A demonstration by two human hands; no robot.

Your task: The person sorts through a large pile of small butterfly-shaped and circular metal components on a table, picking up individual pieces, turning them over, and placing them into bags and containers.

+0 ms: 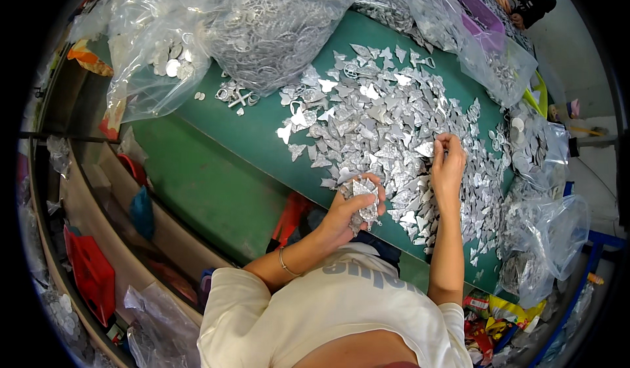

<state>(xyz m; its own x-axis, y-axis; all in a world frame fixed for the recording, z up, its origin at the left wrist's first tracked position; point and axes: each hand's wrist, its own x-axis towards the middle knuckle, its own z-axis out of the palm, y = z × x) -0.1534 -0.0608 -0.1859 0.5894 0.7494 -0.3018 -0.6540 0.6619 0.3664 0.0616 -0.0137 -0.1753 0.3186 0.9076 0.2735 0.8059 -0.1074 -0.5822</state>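
A wide heap of small flat silver metal pieces (374, 125), many pointed or winged in outline, covers the green table (230, 135). My left hand (354, 207) is closed around a stack of these metal pieces (363, 191), held at the table's near edge with the thumb across them. Over the right part of the heap, my right hand (449, 161) pinches a single silver metal piece (425, 149) between thumb and fingertips. Its other fingers are bent, and the palm is hidden.
A large clear bag (275, 30) full of metal parts stands at the back, beside a bag of round discs (154, 72). More filled bags (525, 250) line the right edge. Another person (525, 0) works at the far right near a purple basket (466, 3). Red bins (88, 273) stand left.
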